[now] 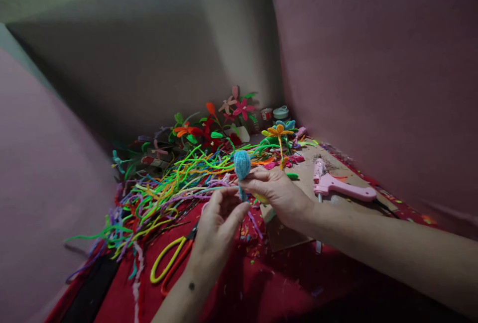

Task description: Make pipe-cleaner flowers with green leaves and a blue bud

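Note:
A light blue pipe-cleaner flower bud (242,164) stands upright between my hands, its short blue stem pointing down. My right hand (280,194) pinches it at the base of the bud, with the arm reaching in from the right. Lower on the stem, my left hand (219,221) has thumb and curled fingers closed around it; the exact contact is partly hidden. Just behind my left hand lie scissors (170,261) with yellow and red-orange handles, their blades mostly covered. Something yellow, too hidden to name, shows under my right fingers.
Loose coloured pipe cleaners (179,178) are heaped on the left. Finished pipe-cleaner flowers (214,126) stand at the back. A pink glue gun (341,186) rests on a cardboard sheet (286,231) at right. Scraps dot the red cloth (276,283). Walls enclose both sides and the back.

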Motion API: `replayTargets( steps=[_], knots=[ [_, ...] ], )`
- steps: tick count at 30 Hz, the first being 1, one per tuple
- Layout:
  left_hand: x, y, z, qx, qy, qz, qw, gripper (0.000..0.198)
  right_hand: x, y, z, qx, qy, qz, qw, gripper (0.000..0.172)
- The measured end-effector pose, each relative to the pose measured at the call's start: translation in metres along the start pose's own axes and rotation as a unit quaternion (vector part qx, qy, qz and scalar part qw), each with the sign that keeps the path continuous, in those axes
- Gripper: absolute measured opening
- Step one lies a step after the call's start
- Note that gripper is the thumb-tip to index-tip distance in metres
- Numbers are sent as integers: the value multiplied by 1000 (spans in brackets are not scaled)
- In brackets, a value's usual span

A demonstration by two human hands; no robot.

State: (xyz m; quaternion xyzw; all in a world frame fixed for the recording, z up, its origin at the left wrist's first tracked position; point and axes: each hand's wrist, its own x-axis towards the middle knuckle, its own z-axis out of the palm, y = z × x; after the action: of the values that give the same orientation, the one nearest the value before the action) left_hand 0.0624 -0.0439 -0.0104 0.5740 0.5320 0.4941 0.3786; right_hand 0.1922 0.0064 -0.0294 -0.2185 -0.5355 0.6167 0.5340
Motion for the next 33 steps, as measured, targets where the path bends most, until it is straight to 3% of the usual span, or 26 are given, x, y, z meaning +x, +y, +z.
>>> replayTargets(
  steps=[3,7,10,14,19,22,25,27,30,33],
  knots=[
    [-2,-16,10,16,-6,10,1000,17,0,5,3,58,12,49,997,23],
    [-2,-27,8,147,53,94,983,13,-4,6,5,90,43,78,992,26],
    [-2,-27,5,220,60,142,963,12,-4,6,6,109,53,87,989,26],
    [0,-22,4,258,41,133,956,15,-3,7,5,103,54,79,990,22],
    [4,-23,4,332,72,175,924,10,-4,4,6,92,53,83,991,21],
    [4,-25,2,261,52,164,950,10,-6,3,5,103,22,70,992,20],
    [2,-22,2,112,22,84,990,15,-5,2,4,66,-10,39,997,21],
    [1,-18,3,4,11,14,1000,21,-4,1,2,29,-19,19,999,19],
    [0,-12,5,-139,-17,-75,987,22,-3,0,0,16,-24,14,999,15],
    [0,-11,4,-244,-75,-112,960,21,-2,0,-2,73,-44,58,995,14]
  ],
)
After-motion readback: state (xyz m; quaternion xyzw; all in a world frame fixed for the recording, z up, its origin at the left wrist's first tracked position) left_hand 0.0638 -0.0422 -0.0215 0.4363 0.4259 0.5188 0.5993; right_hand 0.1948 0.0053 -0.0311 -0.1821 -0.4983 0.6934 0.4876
